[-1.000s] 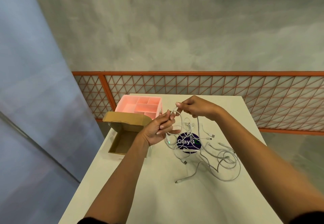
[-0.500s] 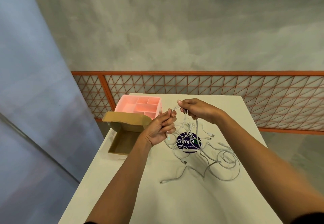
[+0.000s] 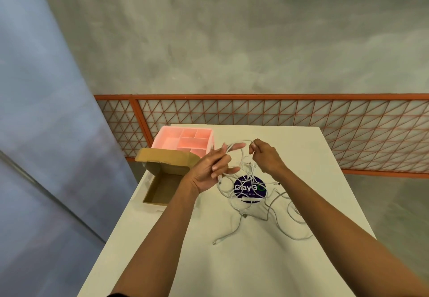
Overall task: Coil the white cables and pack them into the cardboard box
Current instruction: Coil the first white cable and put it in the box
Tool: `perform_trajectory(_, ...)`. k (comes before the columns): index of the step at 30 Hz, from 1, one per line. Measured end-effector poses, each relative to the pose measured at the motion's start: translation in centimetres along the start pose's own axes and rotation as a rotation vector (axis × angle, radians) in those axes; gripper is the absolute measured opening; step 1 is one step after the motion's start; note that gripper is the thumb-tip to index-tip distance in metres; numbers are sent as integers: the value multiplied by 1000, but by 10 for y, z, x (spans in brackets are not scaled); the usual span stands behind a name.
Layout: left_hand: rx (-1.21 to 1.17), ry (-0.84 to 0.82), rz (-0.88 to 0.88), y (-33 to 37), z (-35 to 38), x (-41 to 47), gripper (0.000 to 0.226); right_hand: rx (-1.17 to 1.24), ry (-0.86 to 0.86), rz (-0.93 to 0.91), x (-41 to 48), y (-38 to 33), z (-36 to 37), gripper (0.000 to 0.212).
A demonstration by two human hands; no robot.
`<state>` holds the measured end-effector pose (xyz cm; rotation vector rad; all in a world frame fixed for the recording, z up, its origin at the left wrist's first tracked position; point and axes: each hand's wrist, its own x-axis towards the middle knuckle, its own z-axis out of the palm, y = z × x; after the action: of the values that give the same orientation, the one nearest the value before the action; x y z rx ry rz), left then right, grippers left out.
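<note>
**Hands, two.** The left hand [image 3: 209, 169] is raised over the near right corner of the box. Its fingers [image 3: 228, 157] are spread and partly straight, and they pinch one strand of cable that crosses them. A plug end hangs just below the palm. The right hand [image 3: 264, 157] is just beside it, with thumb and forefinger closed on the same strand. A loop arches between the two hands.

**White cables [image 3: 243, 208], number cannot be told.** They lie in one tangle on the table, below and to the right of the hands and partly over the sticker. Four plug ends can be counted. One loose end [image 3: 218, 241] trails nearest the person. None of the cable is in the box.

**Cardboard box [image 3: 160, 187], one.** It stands open at the table's left edge with its lid flap [image 3: 167, 157] raised at the back. Nothing shows on the visible part of its floor.

**Pink divided tray [image 3: 183, 142], one.** It sits behind the box, touching or nearly touching the flap.

**Round dark sticker [image 3: 249, 188], one.** It is marked "ClayG" and lies flat on the table [image 3: 255, 273].

**Orange lattice railing [image 3: 232, 97], one.** It runs behind the table.

**Change.** Half a second ago the left fingers were bunched together; now they are splayed, and the loop between the hands is wider. Over the last second the nearest loose end has slid toward the left. The box, tray and sticker are unmoved.
</note>
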<state>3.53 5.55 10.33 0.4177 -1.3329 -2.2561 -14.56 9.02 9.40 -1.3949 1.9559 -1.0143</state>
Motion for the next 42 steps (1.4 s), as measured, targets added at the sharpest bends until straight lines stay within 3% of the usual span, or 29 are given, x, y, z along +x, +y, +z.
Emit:
perform_trajectory(3,29,-23,-50,-7,1,-4,41,16,95,29,7,-4,-9,28)
perform_trajectory(7,16,-20,-41,-8,1,-3,42,-44,85,25,8,-5,-10,28)
perform_trajectory(14,1,193,111,-3,-1,12,43,-154,-337,17,-12,3,8,28)
perform_trajectory(17,-45,273,156,-5,-7,19,54,-236,-478,-25,-18,-5,9,31)
perform_trajectory(19,-70,312,164,-5,-9,22,61,-243,-522,-50,-21,-11,8,34)
perform_trajectory(23,-117,321,150,-8,-5,23,49,-290,-564,-93,-22,-20,4,38)
perform_trajectory(27,75,362,127,-7,-2,24,47,-302,-635,-126,-24,-29,-4,41)
perform_trajectory(32,375,402,76,-14,-10,27,46,-382,-542,-267,-22,-48,-20,45)
perform_trajectory(39,548,270,-55,-18,-1,16,37,-295,-355,-320,-13,-61,-45,40)
perform_trajectory(42,487,224,-101,-20,4,10,41,-188,-317,-309,-6,-59,-53,37)
